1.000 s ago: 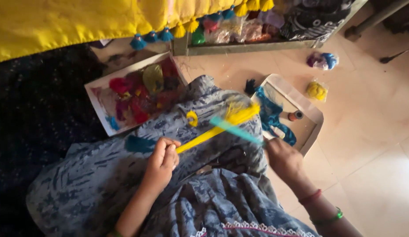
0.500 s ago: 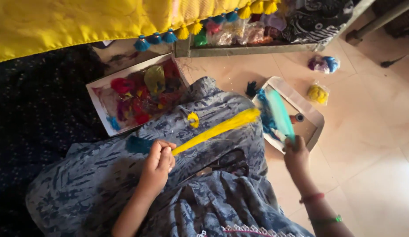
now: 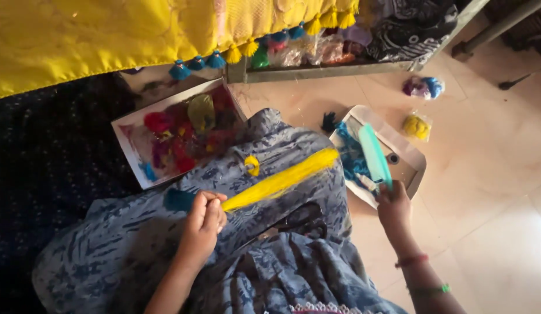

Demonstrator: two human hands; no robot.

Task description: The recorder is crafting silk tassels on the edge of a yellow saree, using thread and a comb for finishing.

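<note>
My left hand (image 3: 202, 222) pinches one end of a long yellow thread bundle (image 3: 282, 179) that lies stretched across my lap, over blue patterned cloth (image 3: 137, 256). A small yellow loop of thread (image 3: 252, 164) rests on the cloth just above the bundle. My right hand (image 3: 394, 207) grips a teal comb (image 3: 374, 155) and holds it upright over a white cardboard tray (image 3: 409, 152) on the floor, to the right of the bundle's far end. A blue tuft (image 3: 178, 199) sits on the cloth beside my left hand.
A white box (image 3: 128, 145) of red, pink and olive thread bundles lies at the upper left. A yellow cloth (image 3: 108, 40) edged with blue and yellow tassels hangs above. Bagged thread (image 3: 417, 126) and a purple-blue ball (image 3: 423, 87) lie on the tile floor.
My right hand has drawn the teal comb off the yellow bundle and moved it right, over the white tray. My left hand keeps its hold on the bundle's end.
</note>
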